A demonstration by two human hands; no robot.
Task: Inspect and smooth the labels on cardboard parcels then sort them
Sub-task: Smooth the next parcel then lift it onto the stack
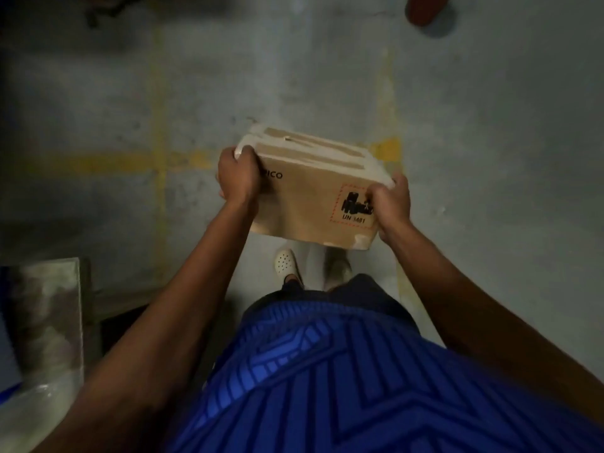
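I hold a small cardboard parcel [304, 197] in front of my body, above the floor. Clear tape strips run along its top face. Its near side carries a red dashed battery label [353, 207] reading UN 3481 and black lettering at the left. My left hand [237, 176] grips the parcel's left end, fingers curled over the top edge. My right hand [390, 207] grips the right end, with the thumb on the edge of the label. The parcel tilts down to the right.
Grey concrete floor [294, 76] with worn yellow lines [160, 158] lies below. A pale box or bin [42, 305] stands at the lower left. My feet in light shoes [286, 263] show under the parcel. A reddish object [423, 8] sits at the top right.
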